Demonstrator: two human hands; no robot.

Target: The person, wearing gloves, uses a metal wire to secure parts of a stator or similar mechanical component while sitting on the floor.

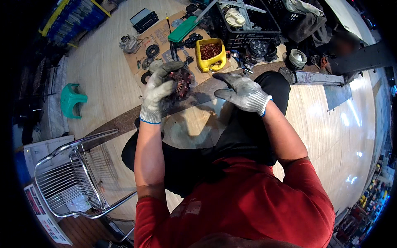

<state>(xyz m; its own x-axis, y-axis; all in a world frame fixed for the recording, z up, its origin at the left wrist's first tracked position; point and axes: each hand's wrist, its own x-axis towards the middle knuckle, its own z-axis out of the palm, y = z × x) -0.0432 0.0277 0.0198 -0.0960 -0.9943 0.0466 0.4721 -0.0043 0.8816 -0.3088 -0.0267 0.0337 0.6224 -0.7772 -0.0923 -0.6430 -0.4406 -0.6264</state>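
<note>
My left hand (158, 86), in a grey-white work glove with a blue cuff edge, is closed on a round, dark reddish motor part (181, 84) with copper-coloured windings round its ring. The part is held upright above the floor, its left side covered by my fingers. To the right, my right hand (245, 93) wears a matching glove and holds nothing. Its thumb and fingers are apart and point left toward the part, without touching it. Just beyond both hands sits a cut-open yellow jug (224, 53) filled with small copper-coloured pieces.
A cardboard sheet (131, 61) beyond my hands carries scattered parts, including a black ring (152, 51). Behind stands a black crate (248, 38) near a green-ended tool (184, 29). A green stool (73, 101) and metal chair (68, 182) stand left; a metal beam (318, 78) lies right.
</note>
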